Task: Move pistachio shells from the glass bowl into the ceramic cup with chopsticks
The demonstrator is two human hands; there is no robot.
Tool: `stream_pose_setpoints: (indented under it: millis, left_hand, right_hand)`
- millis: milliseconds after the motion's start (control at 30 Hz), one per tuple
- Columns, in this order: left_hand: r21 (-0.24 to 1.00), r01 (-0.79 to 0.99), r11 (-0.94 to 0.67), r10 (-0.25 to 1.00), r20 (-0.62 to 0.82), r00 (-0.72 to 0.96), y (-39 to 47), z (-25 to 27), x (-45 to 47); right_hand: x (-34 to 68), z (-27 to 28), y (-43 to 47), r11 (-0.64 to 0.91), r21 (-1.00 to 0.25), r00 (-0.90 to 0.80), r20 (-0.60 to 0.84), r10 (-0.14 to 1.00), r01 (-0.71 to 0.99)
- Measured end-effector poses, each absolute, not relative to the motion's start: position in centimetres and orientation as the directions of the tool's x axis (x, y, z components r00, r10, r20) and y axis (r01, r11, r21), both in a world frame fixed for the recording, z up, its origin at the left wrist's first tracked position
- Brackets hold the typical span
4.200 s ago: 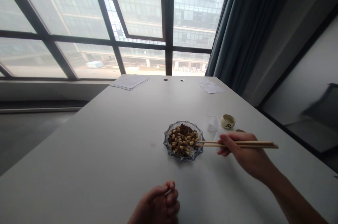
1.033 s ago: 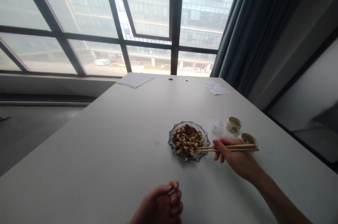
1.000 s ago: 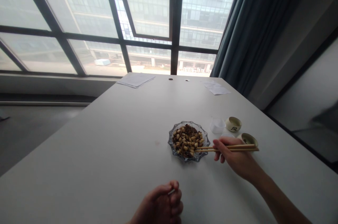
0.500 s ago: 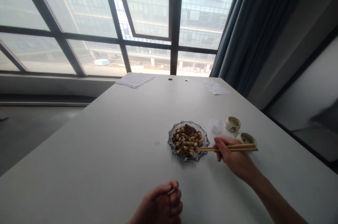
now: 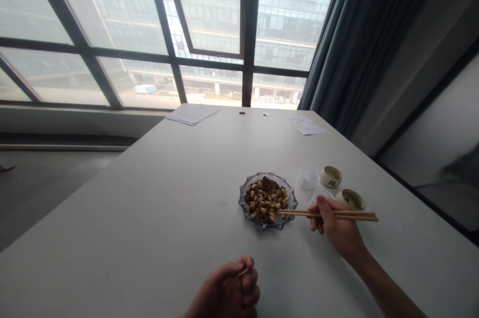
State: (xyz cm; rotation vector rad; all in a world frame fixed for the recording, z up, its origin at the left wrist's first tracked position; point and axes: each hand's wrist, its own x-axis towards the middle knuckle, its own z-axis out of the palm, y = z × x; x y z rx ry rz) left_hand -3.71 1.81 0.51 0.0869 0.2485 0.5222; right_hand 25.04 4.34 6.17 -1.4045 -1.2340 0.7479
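Head view: our right hand clamped on chopsticks, long axis running toward tabletop's left edge, tips in the glass dish of nuts near the right edge. Left hand curled shut at near edge, holding something small, can't identify.

Papers lie at the table's far edge beside a curtain.

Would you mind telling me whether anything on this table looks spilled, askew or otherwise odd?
Nothing stands out. The nuts sit inside the glass dish, none visibly spilled on the table. The right hand holds the chopsticks level, tips at the dish; both small cups stand upright.
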Motion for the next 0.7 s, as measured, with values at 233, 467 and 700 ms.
stream_pose_setpoints:
  millis: [233,467,700]
  left_hand:
    - [0.137,-0.501,0.855,0.519,-0.219,0.826,1.6,0.5,-3.7]
    - [0.162,-0.495,0.854,0.521,-0.242,0.819,1.5,0.7,-3.7]
    - [0.146,-0.49,0.859,0.511,-0.254,0.821,1.7,0.7,-3.9]
  right_hand:
    - [26.7,6.5,3.6,0.173,-0.98,0.42,0.197,0.886,0.094]
    - [32.2,9.8,-0.7,0.211,-0.955,0.701,0.297,0.649,0.209]
    - [37.8,8.5,-4.1,0.073,-0.938,0.815,0.331,0.475,0.339]
